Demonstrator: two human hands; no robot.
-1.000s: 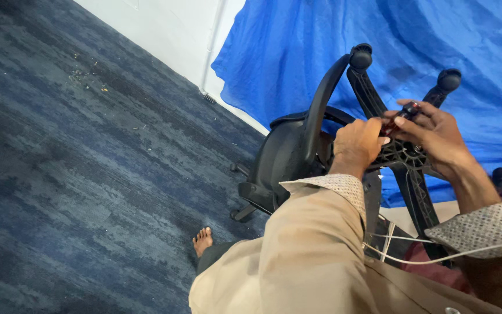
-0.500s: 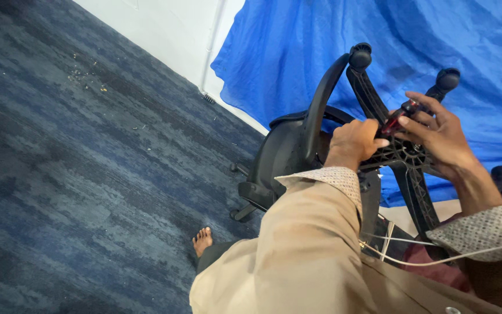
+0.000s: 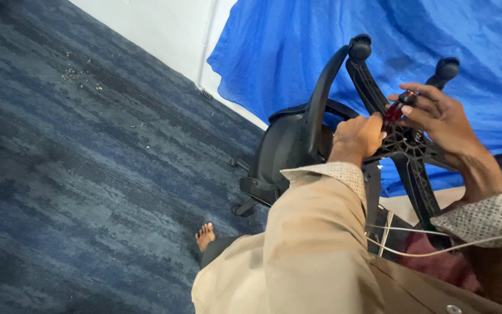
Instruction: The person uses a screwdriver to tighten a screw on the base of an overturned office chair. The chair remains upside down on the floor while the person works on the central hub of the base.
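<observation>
Small red-handled tool (image 3: 393, 113), tip hidden against the hub of the upturned black chair base (image 3: 405, 142), long axis slanting down-left from the right hand (image 3: 440, 119), whose fingers pinch its handle; left hand (image 3: 357, 136) closed on the hub, fingers partly hidden.

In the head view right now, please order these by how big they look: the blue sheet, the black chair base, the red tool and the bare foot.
1. Blue sheet, by far the largest.
2. Chair base, with spokes and casters.
3. and 4. Foot and red tool: both small. The right hand hides much of the tool, and the foot lies farther off, so I leave them unranked.
</observation>
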